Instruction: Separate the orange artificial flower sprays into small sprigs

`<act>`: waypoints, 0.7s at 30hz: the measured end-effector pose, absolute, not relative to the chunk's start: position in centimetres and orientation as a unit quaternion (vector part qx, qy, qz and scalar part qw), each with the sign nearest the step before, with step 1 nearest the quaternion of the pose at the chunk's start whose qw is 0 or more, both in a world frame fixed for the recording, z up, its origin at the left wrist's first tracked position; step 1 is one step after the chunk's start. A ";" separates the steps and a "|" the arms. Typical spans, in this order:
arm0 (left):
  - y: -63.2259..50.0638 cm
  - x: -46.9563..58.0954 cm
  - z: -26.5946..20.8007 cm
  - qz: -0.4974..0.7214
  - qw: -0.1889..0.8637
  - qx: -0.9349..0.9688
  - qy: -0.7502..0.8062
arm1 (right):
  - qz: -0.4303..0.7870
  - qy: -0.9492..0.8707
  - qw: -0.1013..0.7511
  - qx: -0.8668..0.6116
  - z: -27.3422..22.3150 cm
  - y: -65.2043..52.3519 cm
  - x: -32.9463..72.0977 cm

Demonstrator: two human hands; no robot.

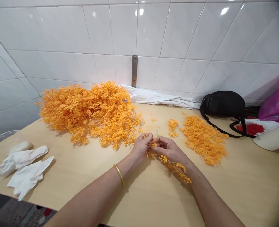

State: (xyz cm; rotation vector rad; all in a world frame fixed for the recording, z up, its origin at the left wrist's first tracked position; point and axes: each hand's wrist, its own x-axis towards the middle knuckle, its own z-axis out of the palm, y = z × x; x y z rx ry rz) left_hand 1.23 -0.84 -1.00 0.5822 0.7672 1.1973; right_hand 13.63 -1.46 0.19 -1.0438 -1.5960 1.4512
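Both hands together around the middle of the pale table (130, 205), fingertips almost touching. Left hand (139, 146), gold bangle at the wrist, closed in a pinch on the stem end of a thin orange sprig (163, 158); right hand (169, 149), fingers curled, pinching the same sprig just beside. Sprig's free length trails from the fingertips along the inner side of the right wrist, toward the near edge. Big tangled orange heap (89, 113) fills the far left corner, its front fringe near the left fingertips. Looser orange pile (203, 138) beyond the right hand, toward the right edge; small orange clump (172, 126) between, nearer the far edge.
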 end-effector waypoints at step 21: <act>-1.6 1.1 -0.7 0.345 0.850 0.250 0.310 | 0.536 -0.548 0.472 -0.435 0.8 -1.2 15.1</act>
